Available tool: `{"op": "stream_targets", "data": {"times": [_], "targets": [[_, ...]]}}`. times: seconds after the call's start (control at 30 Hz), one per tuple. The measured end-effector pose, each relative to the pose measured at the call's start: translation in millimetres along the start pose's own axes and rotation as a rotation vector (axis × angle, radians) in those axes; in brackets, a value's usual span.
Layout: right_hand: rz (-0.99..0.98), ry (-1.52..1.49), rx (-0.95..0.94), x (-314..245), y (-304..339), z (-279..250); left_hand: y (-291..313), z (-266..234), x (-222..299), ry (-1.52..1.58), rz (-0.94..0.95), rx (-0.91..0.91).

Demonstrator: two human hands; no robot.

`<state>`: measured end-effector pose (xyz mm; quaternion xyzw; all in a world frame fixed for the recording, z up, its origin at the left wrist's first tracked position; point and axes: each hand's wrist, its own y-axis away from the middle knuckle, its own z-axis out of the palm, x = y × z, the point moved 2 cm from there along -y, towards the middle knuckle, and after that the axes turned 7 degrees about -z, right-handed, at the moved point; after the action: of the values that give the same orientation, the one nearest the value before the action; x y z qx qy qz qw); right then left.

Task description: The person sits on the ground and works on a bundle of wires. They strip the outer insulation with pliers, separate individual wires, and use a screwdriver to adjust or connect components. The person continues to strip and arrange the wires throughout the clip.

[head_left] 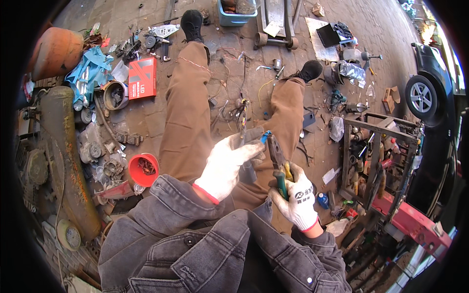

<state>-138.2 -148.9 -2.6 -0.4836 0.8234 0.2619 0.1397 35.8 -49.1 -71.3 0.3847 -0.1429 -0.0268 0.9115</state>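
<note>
My left hand (222, 163), in a white work glove with greyed fingers, is closed with its fingertips at a small blue piece (265, 136), perhaps a wire end or connector. A grey cylindrical part (248, 172) shows just below those fingers; whether they grip it too is unclear. My right hand (299, 198), gloved as well, wraps round pliers (276, 151) with green and yellow handles. The plier jaws point up beside the blue piece; I cannot tell whether they touch it. Beyond my left hand, a bundle of thin coloured wires (242, 115) lies between my legs.
An orange-red bucket (139, 170) with scraps and a red box (142, 78) stand at left, near rusty machine parts (68, 161). A blue bin (238, 18) sits ahead. At right are a metal frame (378, 128) holding tools and a dark car (442, 97).
</note>
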Motion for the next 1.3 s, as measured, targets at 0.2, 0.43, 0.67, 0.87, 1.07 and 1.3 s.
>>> {"op": "stream_targets", "data": {"times": [0.2,0.43,0.67,0.87,1.07,1.3], "targets": [[0.011,0.029,0.010,-2.6,-1.2,4.3,4.6,7.0,-0.1,-0.368,0.060,0.139],[-0.014,0.069,-0.045,-1.8,-1.4,4.6,6.7,8.8,10.2,-0.611,0.161,0.153],[-0.135,0.111,0.001,4.3,-3.2,8.8,6.3,8.4,12.7,-0.730,0.195,0.173],[-0.030,-0.012,-0.100,10.6,-0.5,15.6,2.7,2.2,7.0,-0.422,0.029,0.083],[-0.056,-0.360,-0.135,23.4,19.6,30.1,-8.5,-4.0,-5.9,-0.156,-0.029,-0.005],[0.335,-1.055,-0.286,26.4,35.3,24.0,-11.8,-12.2,-12.4,-0.226,-0.040,-0.018]]}}
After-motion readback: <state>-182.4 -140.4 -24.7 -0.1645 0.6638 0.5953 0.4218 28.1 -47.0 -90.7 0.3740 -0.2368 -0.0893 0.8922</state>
